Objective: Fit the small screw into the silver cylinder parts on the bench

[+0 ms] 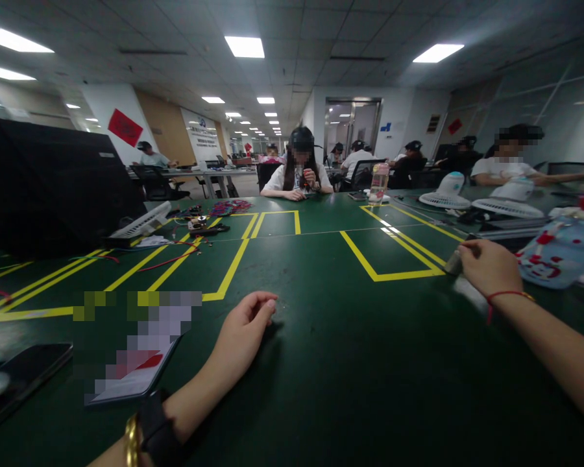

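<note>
My left hand (243, 331) rests on the dark green table (321, 363) near its middle, fingers loosely curled with the thumb against them and nothing visible inside. My right hand (486, 266) reaches out to the right edge of a yellow taped rectangle (394, 256) and is closed around a small grey object (453, 263) that I cannot make out. A red string circles my right wrist. A black watch and a gold bangle sit on my left wrist.
A phone (131, 370) and a second dark phone (24, 376) lie at the lower left. A black monitor (48, 181), a keyboard and red wires sit at left. A red-and-white pouch (559, 250), small fans and a bottle (378, 183) stand at right. Several people sit across the table.
</note>
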### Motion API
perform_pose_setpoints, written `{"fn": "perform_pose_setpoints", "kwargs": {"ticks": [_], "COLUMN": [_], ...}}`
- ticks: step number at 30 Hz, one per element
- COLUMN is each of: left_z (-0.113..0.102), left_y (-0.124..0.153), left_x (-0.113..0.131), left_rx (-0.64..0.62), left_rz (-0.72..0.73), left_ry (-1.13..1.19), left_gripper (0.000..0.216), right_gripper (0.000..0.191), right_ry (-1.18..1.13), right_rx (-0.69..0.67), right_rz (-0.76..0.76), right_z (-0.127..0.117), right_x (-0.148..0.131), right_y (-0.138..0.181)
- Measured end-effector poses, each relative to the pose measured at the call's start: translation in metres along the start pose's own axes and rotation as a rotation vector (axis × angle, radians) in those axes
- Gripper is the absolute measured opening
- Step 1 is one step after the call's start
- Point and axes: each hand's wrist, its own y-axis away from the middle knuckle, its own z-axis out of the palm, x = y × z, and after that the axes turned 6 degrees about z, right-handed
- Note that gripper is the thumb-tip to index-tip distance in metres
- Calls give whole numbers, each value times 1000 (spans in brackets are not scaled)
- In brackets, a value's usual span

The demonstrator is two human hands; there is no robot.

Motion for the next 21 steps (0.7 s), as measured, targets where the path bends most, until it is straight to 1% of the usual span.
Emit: {"fn": "perform_pose_setpoints", "kwargs": {"ticks": [6, 9, 13, 17, 21], "left_z": [1, 1, 1, 0, 0], "left_y": [1, 1, 0, 0, 0], "left_x": [3, 3, 2, 2, 2], "left_rx": [11, 13, 10, -1, -7], "left_rz": [-1, -5, -6, 3, -1], "left_ry": [-2, -9, -3, -1, -8], "left_gripper": [34, 34, 33, 32, 32], "right_gripper": [31, 36, 40, 38, 36], "right_ry": [-20, -48, -79, -138, -198], "right_rx": [10, 28, 16, 4, 25], "right_rz": [53, 98, 137, 149, 177], "right_z": [8, 10, 12, 15, 20], "right_x": [6, 8, 7, 5, 5], "right_y": [-2, -2, -1, 1, 1]}}
